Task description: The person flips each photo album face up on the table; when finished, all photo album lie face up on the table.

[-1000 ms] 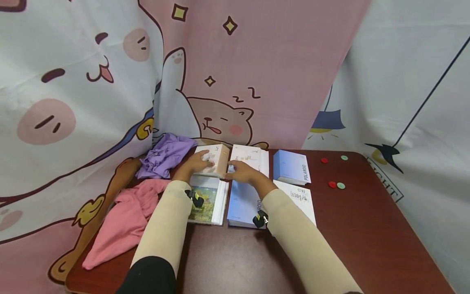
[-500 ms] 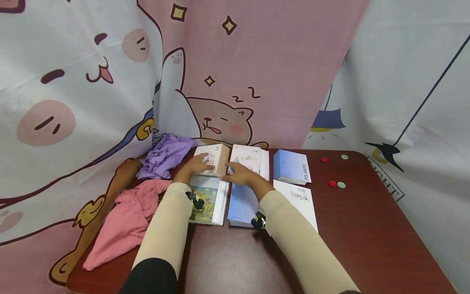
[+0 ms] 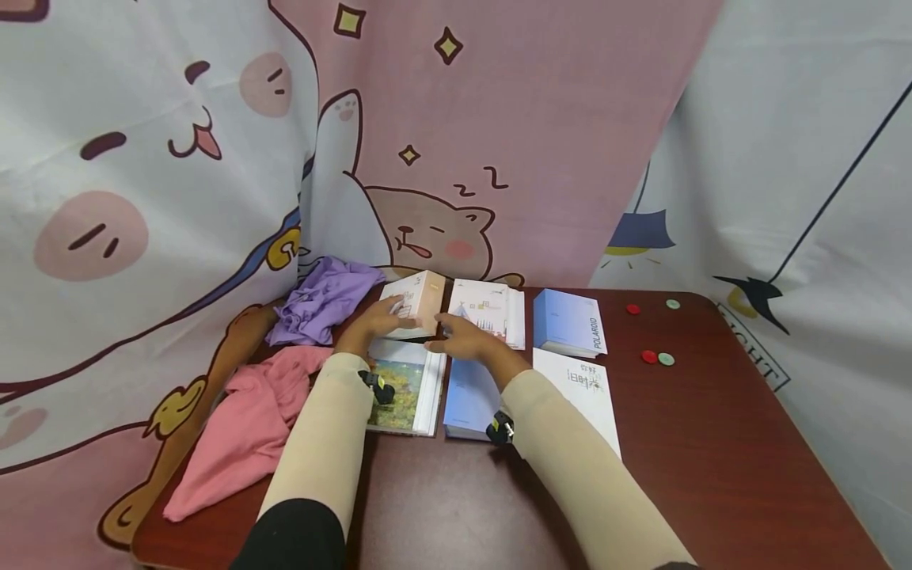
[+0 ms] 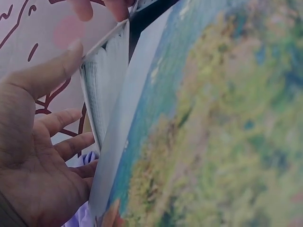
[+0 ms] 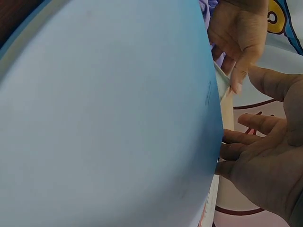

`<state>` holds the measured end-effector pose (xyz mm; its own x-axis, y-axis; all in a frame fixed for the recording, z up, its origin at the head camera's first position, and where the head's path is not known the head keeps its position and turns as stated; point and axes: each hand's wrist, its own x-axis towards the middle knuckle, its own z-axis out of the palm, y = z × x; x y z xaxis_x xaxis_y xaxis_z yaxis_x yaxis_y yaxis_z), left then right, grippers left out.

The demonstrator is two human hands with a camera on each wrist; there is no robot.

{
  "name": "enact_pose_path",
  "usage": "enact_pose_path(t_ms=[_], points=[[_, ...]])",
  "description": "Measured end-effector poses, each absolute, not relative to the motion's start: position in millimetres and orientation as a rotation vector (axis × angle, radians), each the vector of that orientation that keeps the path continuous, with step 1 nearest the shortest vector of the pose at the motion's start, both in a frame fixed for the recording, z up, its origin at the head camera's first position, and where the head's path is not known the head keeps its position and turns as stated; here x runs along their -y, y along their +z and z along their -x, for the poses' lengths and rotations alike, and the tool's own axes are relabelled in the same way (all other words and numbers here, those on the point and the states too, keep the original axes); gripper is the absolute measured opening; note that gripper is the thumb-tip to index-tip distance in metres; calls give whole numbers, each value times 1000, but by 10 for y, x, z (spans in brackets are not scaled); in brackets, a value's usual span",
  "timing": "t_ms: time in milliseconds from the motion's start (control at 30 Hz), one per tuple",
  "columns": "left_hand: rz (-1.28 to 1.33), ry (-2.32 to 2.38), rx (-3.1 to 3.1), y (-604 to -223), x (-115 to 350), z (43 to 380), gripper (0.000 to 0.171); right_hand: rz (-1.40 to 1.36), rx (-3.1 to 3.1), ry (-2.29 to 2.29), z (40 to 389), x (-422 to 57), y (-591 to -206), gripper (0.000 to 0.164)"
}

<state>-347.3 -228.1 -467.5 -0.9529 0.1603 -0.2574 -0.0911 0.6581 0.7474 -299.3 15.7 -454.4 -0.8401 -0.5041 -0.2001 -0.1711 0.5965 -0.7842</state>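
A thick book (image 3: 427, 301) with a white cover and cream spine lies at the back left, its spine side tipped up. My left hand (image 3: 374, 321) holds it from the left, thumb along the near end and fingers spread by the cover. Around the near spine corner my right hand (image 3: 465, 339) grips with thumb and fingers. In the left wrist view, the page block (image 4: 105, 80) shows between both hands. Closer to me lie a landscape-covered album (image 3: 399, 388) and a blue album (image 3: 469, 396), which hides part of the right fingers in the right wrist view.
A white illustrated book (image 3: 488, 305) stands right of the held one. Farther right are a blue POLAROID album (image 3: 566, 321) and a white book (image 3: 580, 392), then red and green discs (image 3: 648, 357). Purple cloth (image 3: 324, 301) and pink cloth (image 3: 249, 427) lie left.
The thick book has tipped, its spine side rising and turning more into view. My right hand has shifted slightly left along its near corner; the left hand stays nearly in place.
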Motion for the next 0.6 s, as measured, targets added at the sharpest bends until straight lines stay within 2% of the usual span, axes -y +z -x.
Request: enact_pose_path(t_ms=[200,600], points=[[-50,1143,-2615,-4648,2268,3449,106,553,-2385,-1128,2991,-121,-4532,86],[-230,1136,-2701,-4621,2221,3420,91,554,-2332,-1219,2964,-210,-4501,94]])
